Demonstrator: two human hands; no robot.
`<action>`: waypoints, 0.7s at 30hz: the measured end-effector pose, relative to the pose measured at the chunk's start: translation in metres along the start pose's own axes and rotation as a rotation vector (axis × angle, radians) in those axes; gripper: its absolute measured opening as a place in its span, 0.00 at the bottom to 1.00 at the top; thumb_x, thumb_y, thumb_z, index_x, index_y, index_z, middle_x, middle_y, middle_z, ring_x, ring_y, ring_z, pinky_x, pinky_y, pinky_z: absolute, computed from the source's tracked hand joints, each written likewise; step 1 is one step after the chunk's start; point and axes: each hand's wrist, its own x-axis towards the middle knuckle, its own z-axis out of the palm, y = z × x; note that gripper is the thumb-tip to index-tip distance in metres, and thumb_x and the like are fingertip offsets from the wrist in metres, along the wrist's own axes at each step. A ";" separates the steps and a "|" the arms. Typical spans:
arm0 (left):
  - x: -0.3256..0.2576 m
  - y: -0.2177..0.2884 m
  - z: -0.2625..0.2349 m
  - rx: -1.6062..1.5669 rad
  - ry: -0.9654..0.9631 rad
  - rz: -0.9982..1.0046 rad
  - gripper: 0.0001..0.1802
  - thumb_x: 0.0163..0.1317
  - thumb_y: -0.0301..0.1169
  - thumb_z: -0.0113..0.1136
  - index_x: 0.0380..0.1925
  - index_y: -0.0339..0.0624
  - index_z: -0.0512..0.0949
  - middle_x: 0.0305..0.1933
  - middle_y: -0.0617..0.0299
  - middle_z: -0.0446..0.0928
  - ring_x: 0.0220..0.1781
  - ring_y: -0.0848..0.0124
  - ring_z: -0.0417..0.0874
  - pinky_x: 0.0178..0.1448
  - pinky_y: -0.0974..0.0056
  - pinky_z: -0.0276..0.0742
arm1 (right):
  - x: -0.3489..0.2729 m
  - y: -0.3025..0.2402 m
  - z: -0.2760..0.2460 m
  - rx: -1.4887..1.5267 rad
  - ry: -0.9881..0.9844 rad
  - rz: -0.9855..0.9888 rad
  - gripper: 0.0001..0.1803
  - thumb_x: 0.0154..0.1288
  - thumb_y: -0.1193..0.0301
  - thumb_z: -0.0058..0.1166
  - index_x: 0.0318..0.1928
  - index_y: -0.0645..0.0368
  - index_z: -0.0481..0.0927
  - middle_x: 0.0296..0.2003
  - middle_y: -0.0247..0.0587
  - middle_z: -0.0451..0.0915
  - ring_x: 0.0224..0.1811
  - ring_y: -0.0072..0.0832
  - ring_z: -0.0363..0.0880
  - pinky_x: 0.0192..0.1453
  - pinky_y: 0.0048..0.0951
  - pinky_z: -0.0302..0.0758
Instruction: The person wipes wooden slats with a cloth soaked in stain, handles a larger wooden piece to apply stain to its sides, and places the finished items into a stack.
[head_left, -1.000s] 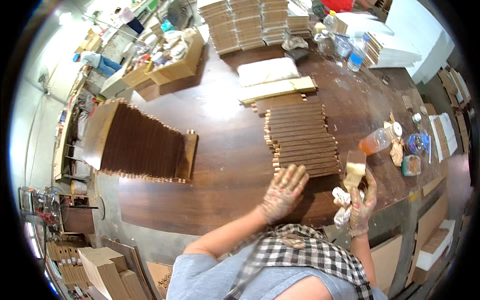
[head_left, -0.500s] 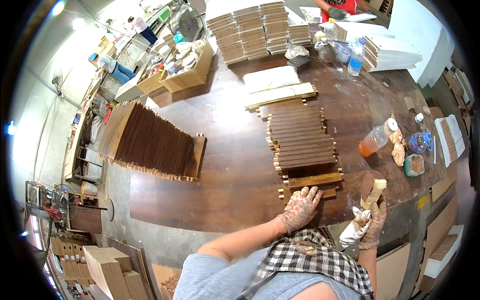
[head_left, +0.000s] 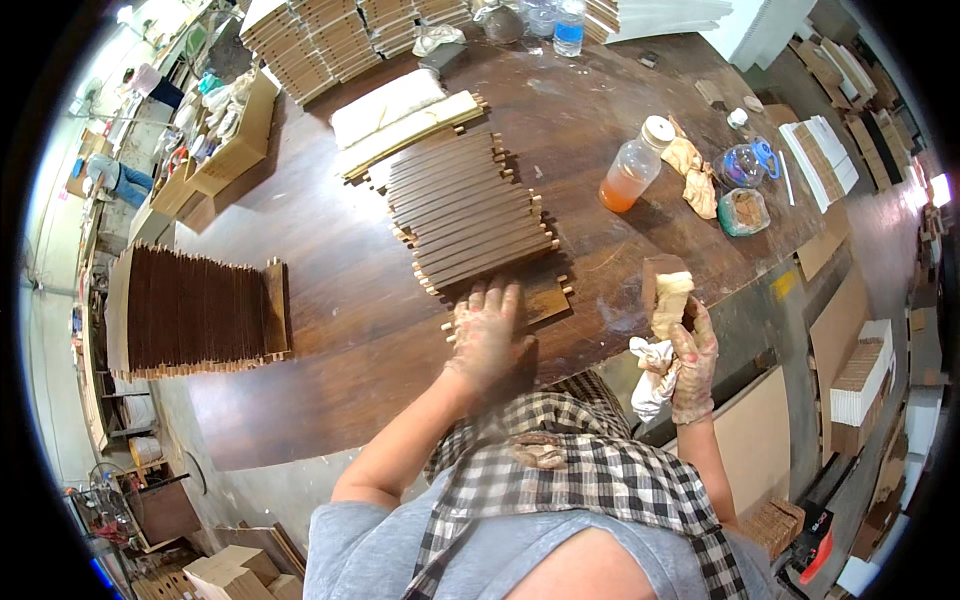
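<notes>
Counter: brown, in front of you.
Slat row: dark slats packed side by side on the counter.
Near slat: at the row's near edge, partly beneath your left hand, fingers extended.
Right hand: your fingers grip a brown-and-cream pad and crumpled white cloth.

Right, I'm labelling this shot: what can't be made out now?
All in the head view:
- Part of the board: hidden by the left hand.
- Whether that hand touches it: blurred.
- Part of the rag: behind the right hand.
- Far end of the panels: cut by top edge.
- Things in the box: too small.
</notes>
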 end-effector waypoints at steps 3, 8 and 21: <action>0.003 -0.003 -0.004 -0.021 0.030 -0.046 0.46 0.53 0.44 0.74 0.68 0.34 0.68 0.57 0.46 0.74 0.59 0.47 0.75 0.64 0.45 0.71 | 0.000 0.009 -0.007 -0.030 -0.072 0.039 0.27 0.71 0.82 0.53 0.69 0.61 0.69 0.60 0.45 0.75 0.55 0.32 0.82 0.39 0.34 0.94; -0.017 0.000 -0.018 -0.200 0.097 0.004 0.45 0.51 0.39 0.77 0.67 0.34 0.69 0.57 0.45 0.74 0.60 0.47 0.75 0.63 0.48 0.75 | 0.006 0.007 0.001 -0.753 -0.208 -0.364 0.24 0.62 0.77 0.67 0.59 0.64 0.79 0.55 0.45 0.80 0.54 0.33 0.81 0.53 0.37 0.86; -0.037 -0.006 -0.058 -0.244 0.147 0.089 0.46 0.46 0.36 0.80 0.66 0.37 0.70 0.57 0.46 0.73 0.57 0.49 0.76 0.60 0.49 0.75 | 0.041 -0.041 0.073 -1.081 -0.411 -0.647 0.24 0.56 0.70 0.68 0.55 0.61 0.84 0.44 0.50 0.81 0.44 0.45 0.84 0.50 0.39 0.80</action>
